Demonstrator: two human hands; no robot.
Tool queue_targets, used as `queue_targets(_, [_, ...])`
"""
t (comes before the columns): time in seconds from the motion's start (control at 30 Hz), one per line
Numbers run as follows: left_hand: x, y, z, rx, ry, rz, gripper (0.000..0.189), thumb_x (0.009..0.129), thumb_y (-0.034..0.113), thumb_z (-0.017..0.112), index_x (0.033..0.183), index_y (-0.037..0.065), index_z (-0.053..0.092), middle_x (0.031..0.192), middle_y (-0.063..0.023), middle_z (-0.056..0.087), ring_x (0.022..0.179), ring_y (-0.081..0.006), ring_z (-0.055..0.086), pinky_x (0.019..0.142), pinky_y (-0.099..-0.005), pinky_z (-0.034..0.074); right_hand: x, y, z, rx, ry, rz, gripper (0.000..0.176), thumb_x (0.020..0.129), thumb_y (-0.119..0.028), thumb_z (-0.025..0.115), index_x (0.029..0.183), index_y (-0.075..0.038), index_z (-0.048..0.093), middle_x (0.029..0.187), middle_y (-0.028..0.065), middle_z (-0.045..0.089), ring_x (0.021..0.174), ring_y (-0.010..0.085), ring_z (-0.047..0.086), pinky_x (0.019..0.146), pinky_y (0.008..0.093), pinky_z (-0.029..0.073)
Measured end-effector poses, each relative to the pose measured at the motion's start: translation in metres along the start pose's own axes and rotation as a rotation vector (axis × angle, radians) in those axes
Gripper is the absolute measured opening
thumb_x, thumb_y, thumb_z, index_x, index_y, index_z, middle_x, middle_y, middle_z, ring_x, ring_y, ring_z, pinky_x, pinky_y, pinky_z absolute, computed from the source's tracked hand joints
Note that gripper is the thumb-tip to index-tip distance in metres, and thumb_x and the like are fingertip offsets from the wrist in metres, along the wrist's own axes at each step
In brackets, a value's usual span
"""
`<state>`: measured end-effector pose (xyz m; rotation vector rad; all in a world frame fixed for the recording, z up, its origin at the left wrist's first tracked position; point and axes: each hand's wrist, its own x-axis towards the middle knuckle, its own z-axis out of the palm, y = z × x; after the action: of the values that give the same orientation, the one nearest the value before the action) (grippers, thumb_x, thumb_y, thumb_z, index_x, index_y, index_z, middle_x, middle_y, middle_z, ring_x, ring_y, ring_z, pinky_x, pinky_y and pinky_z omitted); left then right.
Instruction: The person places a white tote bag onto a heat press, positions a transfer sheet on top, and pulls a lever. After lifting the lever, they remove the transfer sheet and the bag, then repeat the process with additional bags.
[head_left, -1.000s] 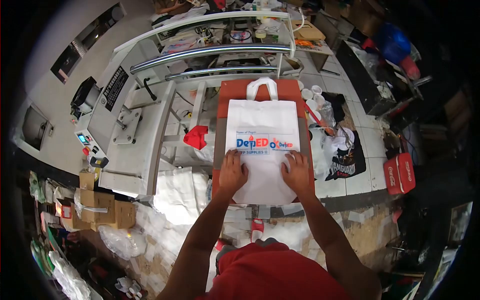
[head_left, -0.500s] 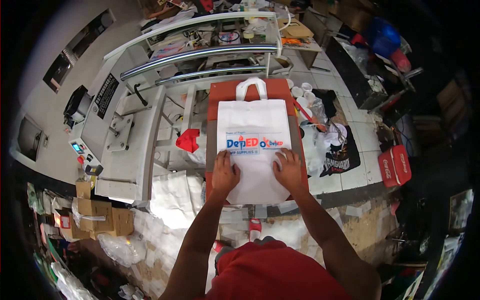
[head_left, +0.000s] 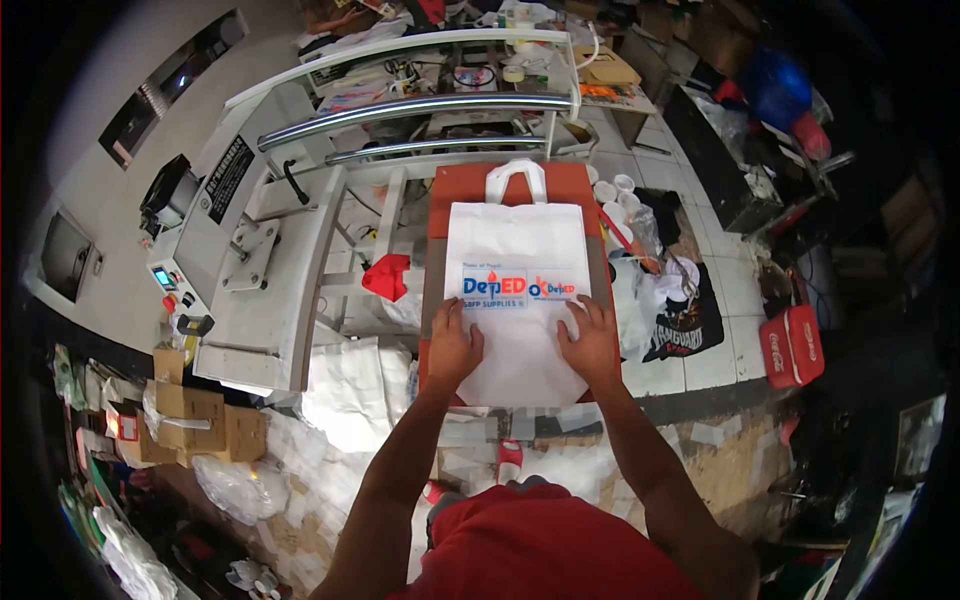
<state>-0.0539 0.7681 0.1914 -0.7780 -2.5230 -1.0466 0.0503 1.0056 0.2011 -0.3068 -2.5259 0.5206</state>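
Note:
A white tote bag [head_left: 515,240] lies flat on a red and grey press bed [head_left: 455,185], its handles pointing away from me. A transfer print [head_left: 518,287] in blue and red, reading "DepED", sits across the bag's middle. My left hand [head_left: 455,345] rests on the bag's left edge just below the print, fingers spread. On the right side of the bag lies my right hand [head_left: 588,340], its fingers apart and their tips near the print's lower right corner. Neither hand grips anything.
A heat press machine [head_left: 250,250] with chrome rails [head_left: 420,108] stands left and beyond. A red cloth [head_left: 386,277] is left of the bed. White bags [head_left: 350,390] are stacked below it. Cardboard boxes [head_left: 190,415] stand lower left, a red cooler [head_left: 790,345] at right.
The whole view has shifted slightly, with the bag and machine now a little further right in the picture. Both hands remain flat on the bag in nearly the same places.

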Motion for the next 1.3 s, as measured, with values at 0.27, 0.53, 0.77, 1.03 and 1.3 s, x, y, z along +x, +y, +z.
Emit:
queue_targets(0.27, [-0.12,-0.045,-0.104,-0.02,0.178,-0.168,0.039,0.079,0.0,0.053,0.117,-0.005,0.049,0.114,-0.0244,0.053,0.109,-0.0425,0.049,0.097,-0.0463,0.04,-0.012,-0.061,-0.048,0.142,0.095,-0.041,0.018,0.08,-0.013,0.067,0.097,-0.009,0.065,0.11,0.0079,0.06,0.106,0.0299,0.053,0.09,0.0435,0.041])
queue_targets(0.53, [-0.499,-0.126,-0.192,0.124,-0.62,-1.325,0.046,0.081,0.025,0.055,0.122,0.004,0.051,0.115,-0.0273,0.061,0.113,-0.04,0.057,0.095,-0.0442,0.048,0.006,-0.227,0.064,0.709,-0.334,-0.379,0.025,0.082,0.007,0.051,0.105,-0.004,0.057,0.098,0.0166,0.061,0.098,0.0368,0.059,0.083,0.0417,0.049])
queue_targets(0.77, [-0.716,-0.11,-0.223,0.113,-0.729,-1.448,0.03,0.081,0.023,0.049,0.095,0.009,0.072,0.105,-0.0166,0.068,0.103,-0.0354,0.063,0.09,-0.0411,0.052,0.028,-0.499,0.139,0.779,-0.266,-0.839,0.024,0.079,0.004,0.05,0.102,0.0,0.057,0.106,0.0206,0.058,0.105,0.0384,0.054,0.09,0.0439,0.046])
queue_targets(1.03, [-0.773,-0.144,-0.246,0.065,-0.406,-1.764,0.036,0.077,0.033,0.055,0.096,0.006,0.069,0.101,-0.022,0.068,0.098,-0.0375,0.065,0.088,-0.0432,0.053,0.069,-0.664,0.229,0.406,-0.173,-0.818,0.027,0.087,-0.014,0.053,0.107,0.003,0.057,0.102,0.0256,0.059,0.098,0.0382,0.059,0.086,0.0477,0.047])
queue_targets(1.3, [-0.761,-0.205,-0.322,-0.136,-0.08,-1.752,0.025,0.081,0.029,0.061,0.096,0.011,0.069,0.099,-0.0214,0.069,0.099,-0.0353,0.065,0.089,-0.0407,0.052,0.072,-0.673,0.248,0.228,-0.228,-0.688,0.031,0.085,-0.008,0.051,0.115,-0.007,0.062,0.097,0.0165,0.067,0.093,0.0363,0.063,0.084,0.0475,0.049])
